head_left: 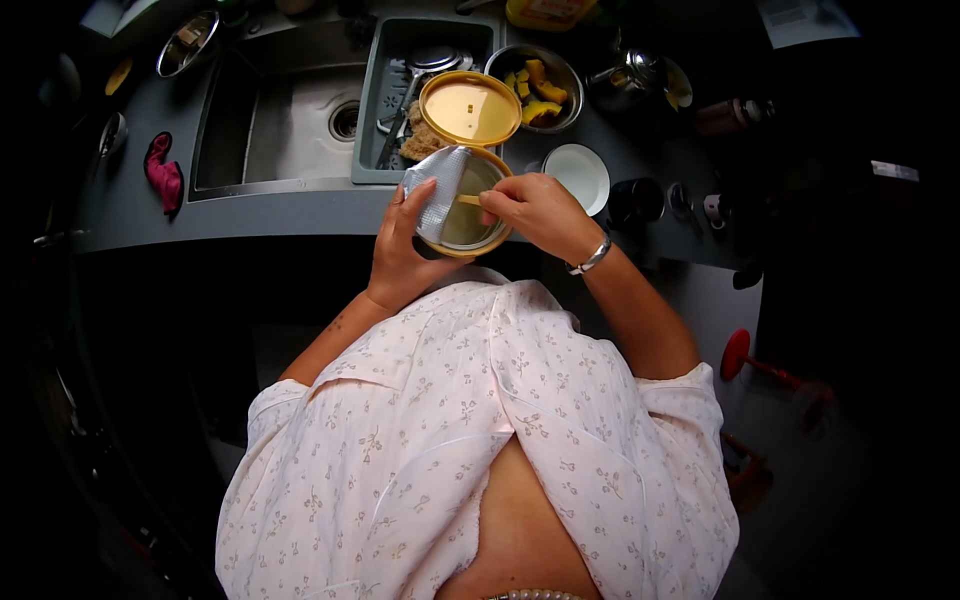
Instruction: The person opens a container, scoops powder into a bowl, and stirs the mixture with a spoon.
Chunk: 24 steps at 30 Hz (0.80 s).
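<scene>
My left hand (398,250) is wrapped around the side of a round tub with a yellow rim (468,252), held in front of my body at the counter's edge. Its yellow lid (470,110) stands flipped back on the far side. A silver foil seal (437,195), partly peeled, covers the tub's left part, and my left fingers lie against it. My right hand (545,212) pinches the handle of a small yellowish scoop (468,200) over the tub's opening. The scoop's far end and the tub's contents are hard to make out.
Left of the tub lie a steel sink (285,125) and a grey drainer basket (366,150) with utensils. A metal bowl (574,72) holds yellow pumpkin pieces (543,88). A white bowl (578,178) and a dark mug (637,203) stand right. A pink cloth (163,175) lies far left.
</scene>
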Each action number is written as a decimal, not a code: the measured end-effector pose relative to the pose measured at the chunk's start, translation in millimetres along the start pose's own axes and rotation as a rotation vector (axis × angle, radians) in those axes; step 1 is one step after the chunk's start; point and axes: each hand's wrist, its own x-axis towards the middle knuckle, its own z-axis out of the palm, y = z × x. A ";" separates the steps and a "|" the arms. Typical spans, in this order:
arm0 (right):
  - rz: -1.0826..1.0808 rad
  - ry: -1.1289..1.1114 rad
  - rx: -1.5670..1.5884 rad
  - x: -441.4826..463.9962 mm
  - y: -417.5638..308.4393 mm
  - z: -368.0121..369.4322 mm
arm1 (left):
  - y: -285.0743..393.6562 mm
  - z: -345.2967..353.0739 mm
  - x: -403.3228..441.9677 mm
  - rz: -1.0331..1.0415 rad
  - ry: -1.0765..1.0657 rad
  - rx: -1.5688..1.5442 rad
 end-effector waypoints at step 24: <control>0.116 0.121 0.678 -67.2 62.5 -12.3 | 2.1 9.7 -6.4 -0.101 0.014 -0.036</control>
